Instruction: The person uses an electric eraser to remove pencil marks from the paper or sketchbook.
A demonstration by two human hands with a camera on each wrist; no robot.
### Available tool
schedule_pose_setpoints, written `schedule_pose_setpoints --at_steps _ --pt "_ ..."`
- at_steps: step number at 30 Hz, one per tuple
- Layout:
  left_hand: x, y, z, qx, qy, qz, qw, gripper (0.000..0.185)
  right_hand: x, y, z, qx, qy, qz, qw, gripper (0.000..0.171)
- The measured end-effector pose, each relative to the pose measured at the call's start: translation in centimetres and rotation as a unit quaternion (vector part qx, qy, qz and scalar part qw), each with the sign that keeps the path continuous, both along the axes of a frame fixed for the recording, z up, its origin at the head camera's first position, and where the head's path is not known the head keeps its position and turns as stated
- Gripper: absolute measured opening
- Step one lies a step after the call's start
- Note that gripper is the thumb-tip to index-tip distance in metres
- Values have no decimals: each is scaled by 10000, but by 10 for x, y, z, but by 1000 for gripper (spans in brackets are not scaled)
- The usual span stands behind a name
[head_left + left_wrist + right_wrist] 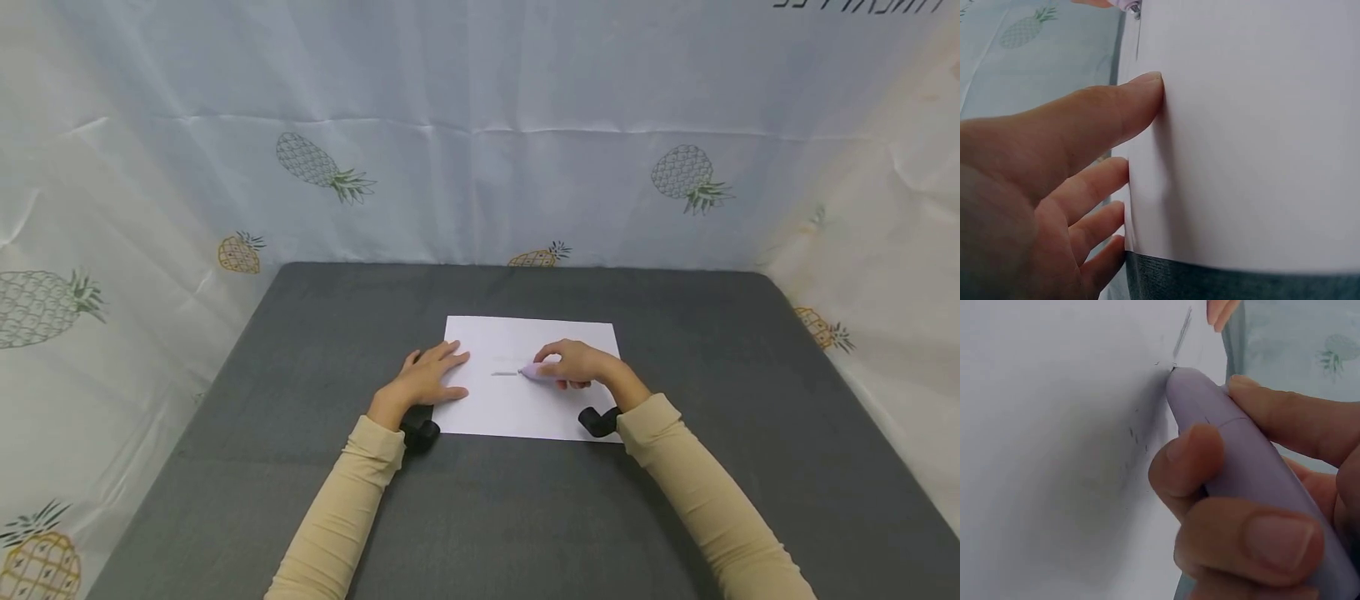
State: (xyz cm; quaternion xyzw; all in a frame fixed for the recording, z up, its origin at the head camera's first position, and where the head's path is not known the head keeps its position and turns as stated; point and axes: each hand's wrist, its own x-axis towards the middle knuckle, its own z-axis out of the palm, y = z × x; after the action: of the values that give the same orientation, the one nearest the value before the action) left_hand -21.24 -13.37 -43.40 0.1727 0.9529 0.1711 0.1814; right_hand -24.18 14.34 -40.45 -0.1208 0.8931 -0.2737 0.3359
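1. Overhead, from the head view, a white sheet of paper lies flat on the dark grey tabletop. The left hand rests on the sheet's left edge with fingers straight and spread, pinning it. The right hand holds a lilac eraser pen with its tip at the end of a faint grey pencil line near the middle of the sheet.
2. Left wrist view: the flat fingers press on the paper, curled round nothing. If that pressure slackens, the sheet would likely slide or wrinkle under the rubbing.
3. Right wrist view: thumb and fingers are clamped round the pen's barrel, its tip touching the paper by the line. Dark crumbs lie nearby. Pressing too hard could, I judge, smear or tear the sheet.
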Motion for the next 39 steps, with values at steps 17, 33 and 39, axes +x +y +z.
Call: schedule_pose_setpoints --at_steps 17,33,39 --pt "-2 0 1 -8 14 -12 10000 68 9 7 -2 729 1124 891 9870 34" --pt "-5 0 -1 -91 -23 -2 10000 68 11 6 -19 667 2952 895 9489 16" --pt "-4 0 0 -113 -23 14 9999 69 14 4 -21 731 3090 898 9440 17"
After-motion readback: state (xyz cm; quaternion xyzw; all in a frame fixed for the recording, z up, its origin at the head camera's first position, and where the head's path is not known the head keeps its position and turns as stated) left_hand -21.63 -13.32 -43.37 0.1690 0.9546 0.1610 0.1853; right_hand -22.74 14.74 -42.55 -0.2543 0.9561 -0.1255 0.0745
